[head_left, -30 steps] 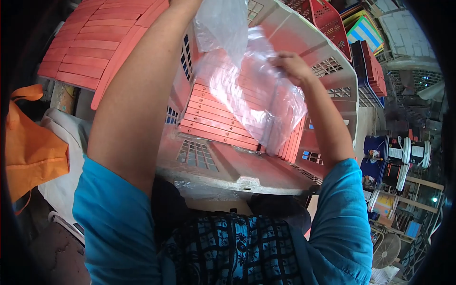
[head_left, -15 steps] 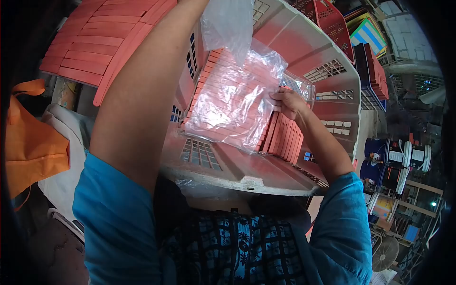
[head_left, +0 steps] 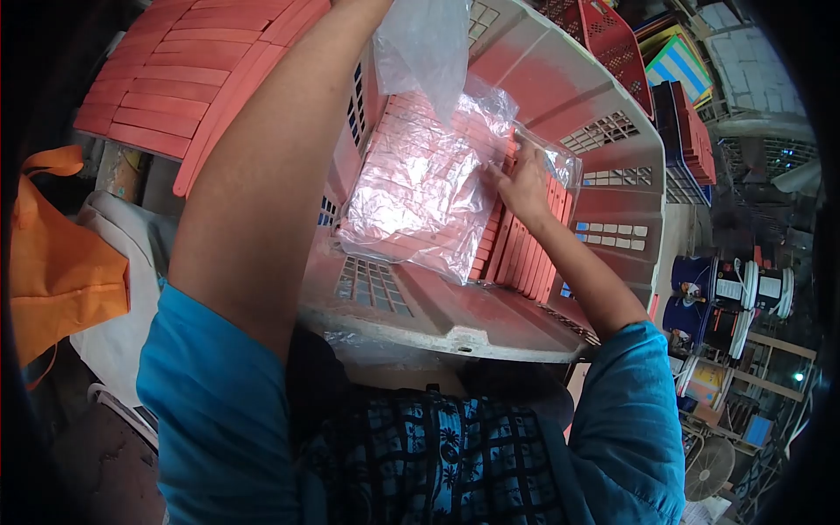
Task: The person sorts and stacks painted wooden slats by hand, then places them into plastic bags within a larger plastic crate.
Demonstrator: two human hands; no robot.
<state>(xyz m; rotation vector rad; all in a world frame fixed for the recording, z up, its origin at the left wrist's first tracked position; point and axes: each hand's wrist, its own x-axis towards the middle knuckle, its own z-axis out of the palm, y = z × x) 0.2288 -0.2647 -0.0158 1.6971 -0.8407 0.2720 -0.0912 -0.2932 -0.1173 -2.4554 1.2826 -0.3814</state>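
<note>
A large plastic basket (head_left: 516,337), pale and stained red, lies in front of me. Inside it, a clear plastic bag (head_left: 411,201) covers a stack of red slats, and more red slats (head_left: 527,255) stand beside it on the right. My right hand (head_left: 523,182) is at the right edge of the bag, its fingers apart, over the slats. My left arm reaches up across the basket's left side, and the left hand is cut off by the top edge of the view. Next to that arm hangs a whitish translucent plastic sheet (head_left: 423,52).
Red slats on a panel (head_left: 179,83) lie at the upper left, above an orange bag (head_left: 66,271) and pale cloth. Red crates (head_left: 604,44) stand behind the basket. Paint buckets (head_left: 735,284) and a fan (head_left: 709,468) are at the right.
My right hand has let go of the bag's edge and moved slightly up, its fingers spreading. More slats show at the bag's right side.
</note>
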